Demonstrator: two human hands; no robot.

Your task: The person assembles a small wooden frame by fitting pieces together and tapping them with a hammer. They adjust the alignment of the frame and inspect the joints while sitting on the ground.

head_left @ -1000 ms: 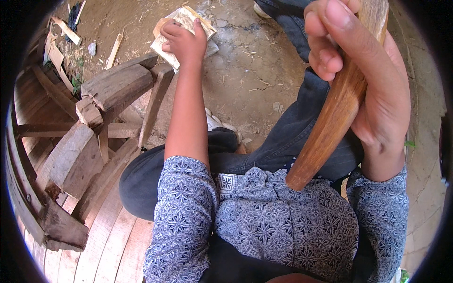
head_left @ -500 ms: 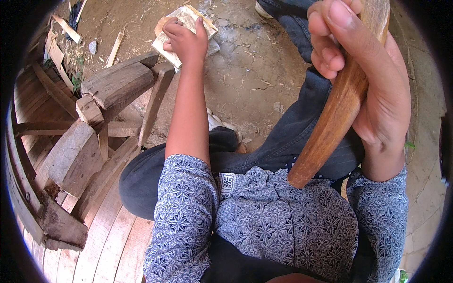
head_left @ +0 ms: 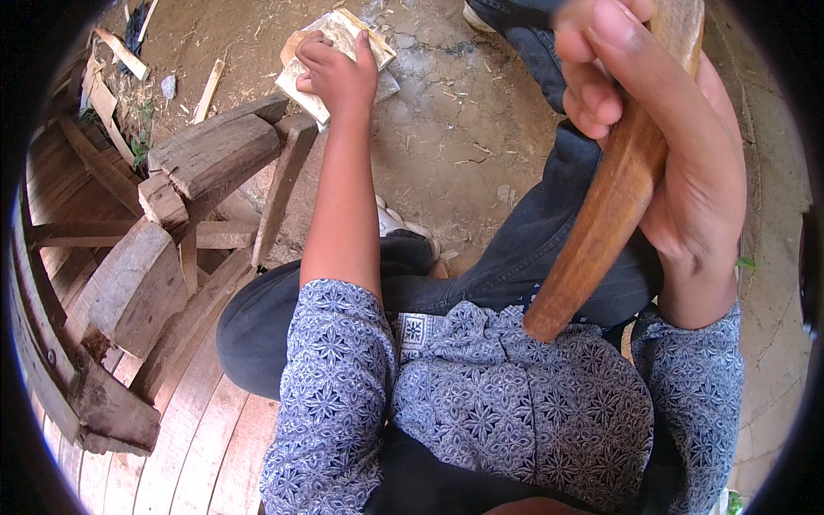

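My left hand [head_left: 339, 77] reaches far forward, fingers curled and thumb stretched along a pale wood block [head_left: 350, 33] that it grips. The block's top looks rough, and its middle is hidden under the hand. A light brown edge [head_left: 293, 45] shows beside the curled fingers. Raised close on the right, my right hand [head_left: 678, 129] is closed around a smooth brown wooden handle [head_left: 601, 232]. The handle slants down toward my lap; its upper end leaves the picture, so what it belongs to cannot be seen.
A curved frame of weathered timbers [head_left: 215, 154] stands close on the left, over wooden planks [head_left: 206, 438]. Wood offcuts [head_left: 122, 53] and shavings lie on the dirt floor [head_left: 463, 112]. My bent legs in dark trousers [head_left: 541, 215] lie between my arms.
My right hand and the wooden handle have shifted very slightly to the left at the top. The left hand stays in place on the wood block.
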